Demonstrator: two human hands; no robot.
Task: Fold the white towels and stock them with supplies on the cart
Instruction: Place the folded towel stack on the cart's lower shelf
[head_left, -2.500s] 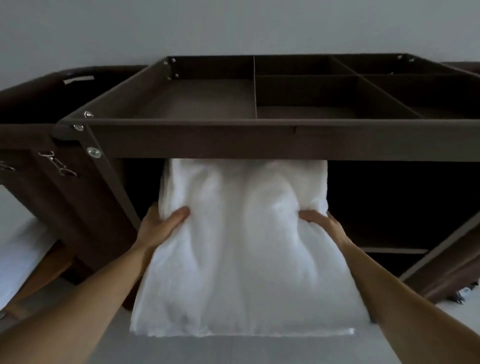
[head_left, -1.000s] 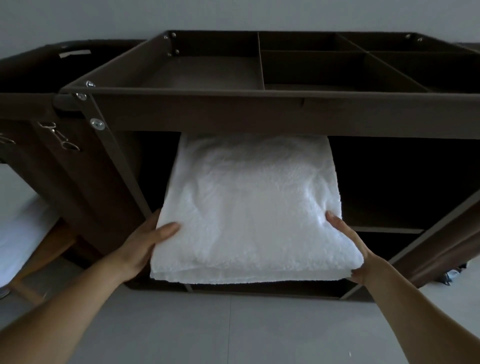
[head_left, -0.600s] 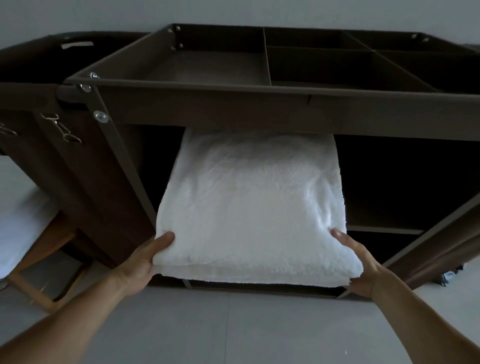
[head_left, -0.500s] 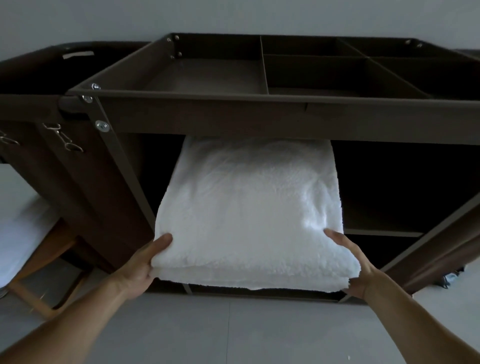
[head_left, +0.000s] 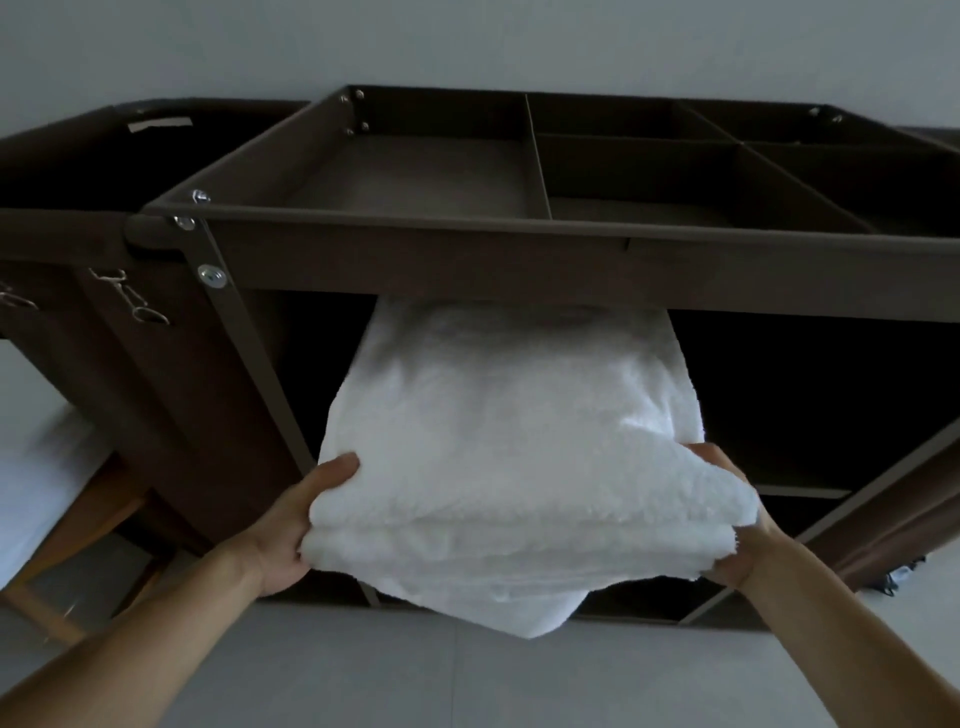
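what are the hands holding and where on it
Both hands hold the folded white towel by its near corners: left hand at the left one, right hand at the right.

A: Towel: plain white, no pattern. Cart: dark brown fabric and frame throughout.

B: Noted. Rivets silver. Wall pale grey; floor light grey.

Brown cart, folded white towel partly on shelf
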